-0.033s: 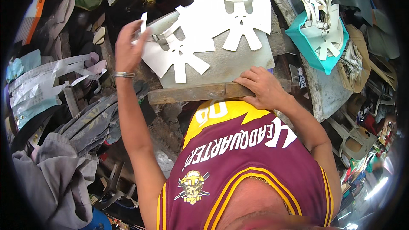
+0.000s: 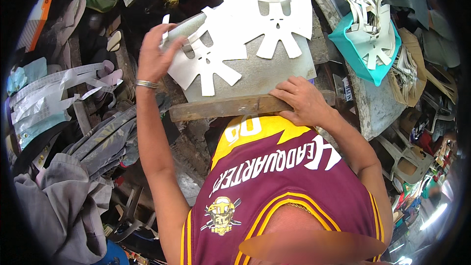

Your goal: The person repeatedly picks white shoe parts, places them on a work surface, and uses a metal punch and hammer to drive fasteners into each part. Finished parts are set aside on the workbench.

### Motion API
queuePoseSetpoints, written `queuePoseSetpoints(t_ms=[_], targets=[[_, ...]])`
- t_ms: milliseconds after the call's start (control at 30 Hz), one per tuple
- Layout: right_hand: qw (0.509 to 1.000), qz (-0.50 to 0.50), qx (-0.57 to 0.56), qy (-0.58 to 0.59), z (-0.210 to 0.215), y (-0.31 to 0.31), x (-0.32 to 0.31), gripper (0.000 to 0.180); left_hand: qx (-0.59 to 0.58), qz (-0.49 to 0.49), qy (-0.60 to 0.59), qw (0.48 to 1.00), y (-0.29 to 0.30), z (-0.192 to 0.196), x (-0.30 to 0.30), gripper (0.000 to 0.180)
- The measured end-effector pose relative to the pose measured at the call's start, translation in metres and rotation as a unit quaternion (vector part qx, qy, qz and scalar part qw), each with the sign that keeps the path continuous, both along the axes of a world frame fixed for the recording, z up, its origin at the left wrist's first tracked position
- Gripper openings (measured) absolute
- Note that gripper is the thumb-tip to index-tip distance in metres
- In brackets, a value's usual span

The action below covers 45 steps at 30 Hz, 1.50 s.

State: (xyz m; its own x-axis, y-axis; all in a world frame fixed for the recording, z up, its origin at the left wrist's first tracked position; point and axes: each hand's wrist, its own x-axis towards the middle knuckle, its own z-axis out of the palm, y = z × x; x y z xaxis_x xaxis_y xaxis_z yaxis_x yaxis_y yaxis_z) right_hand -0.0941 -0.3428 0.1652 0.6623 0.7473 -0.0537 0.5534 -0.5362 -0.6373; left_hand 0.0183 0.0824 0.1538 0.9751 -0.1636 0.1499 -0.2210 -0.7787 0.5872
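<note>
White cutout [image 2: 208,61] with splayed tabs, left fingers [image 2: 162,44] pinching edge; right hand [image 2: 299,100] flat

Your white cut-outs [image 2: 230,44] lie on a grey metal sheet [image 2: 274,71]; your jersey [image 2: 284,181] is maroon with yellow trim; the basket [image 2: 346,51] is teal.

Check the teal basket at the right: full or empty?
Full: the teal basket is heaped with white cut-out pieces rising above its rim.
</note>
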Motion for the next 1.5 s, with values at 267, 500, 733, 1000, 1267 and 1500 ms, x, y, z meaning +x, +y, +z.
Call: queuePoseSetpoints(t_ms=[267,500,733,1000,1267,1500], targets=[[0.997,-0.032,-0.027,-0.068,-0.013,0.015,-0.003,0.065,0.17,-0.122,0.008,0.978,-0.035,-0.008,0.013,0.045],[0.995,-0.073,0.006,-0.065,-0.035,0.013,-0.008,0.06,0.014,-0.05,0.231,0.972,-0.04,0.009,0.019,0.027],[0.998,-0.067,-0.014,0.005,-0.024,0.01,-0.005,0.061,0.055,-0.087,0.175,0.979,-0.021,0.053,0.027,0.028],[0.942,-0.26,0.08,0.194,0.016,-0.042,0.028,0.057,0.032,-0.023,0.163,0.986,-0.021,0.123,0.029,0.027],[0.835,-0.521,0.151,0.095,-0.041,-0.067,0.086,0.057,-0.056,-0.235,0.042,0.97,-0.102,0.143,0.051,0.028],[0.75,-0.545,0.291,0.237,-0.056,-0.074,0.096,0.058,0.132,-0.284,-0.017,0.949,-0.213,0.028,0.107,0.054]])
